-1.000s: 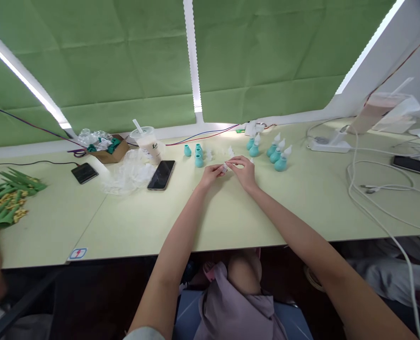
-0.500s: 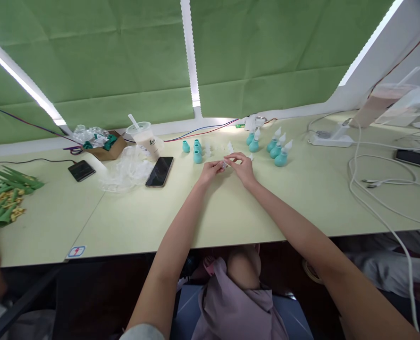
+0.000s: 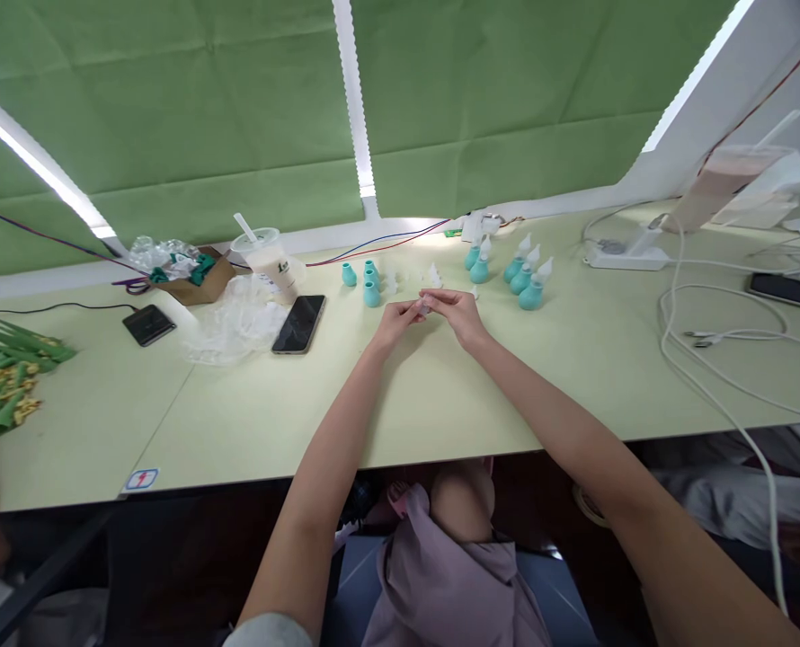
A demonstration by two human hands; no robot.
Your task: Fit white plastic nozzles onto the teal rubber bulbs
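My left hand (image 3: pixel 397 323) and my right hand (image 3: pixel 459 314) meet over the middle of the table, fingers closed round a small clear piece (image 3: pixel 425 309) between them. Its shape is mostly hidden by my fingertips. Behind my left hand stand several open teal bulbs (image 3: pixel 371 294), with small clear pieces (image 3: pixel 392 282) beside them. More clear pieces (image 3: pixel 435 275) stand behind my hands. To the right are several teal bulbs with clear pointed tips (image 3: pixel 530 293).
A phone (image 3: pixel 298 324), plastic bag (image 3: pixel 238 325), drink cup (image 3: pixel 269 261) and cardboard box (image 3: pixel 201 286) lie to the left. On the right are a power strip (image 3: pixel 627 259), white cables (image 3: pixel 730 334) and another drink cup (image 3: pixel 720 190). Green artificial leaves (image 3: pixel 5 400) are at far left.
My right fingertips have come down and closer to my left fingertips, round the clear piece. The view has shifted slightly.
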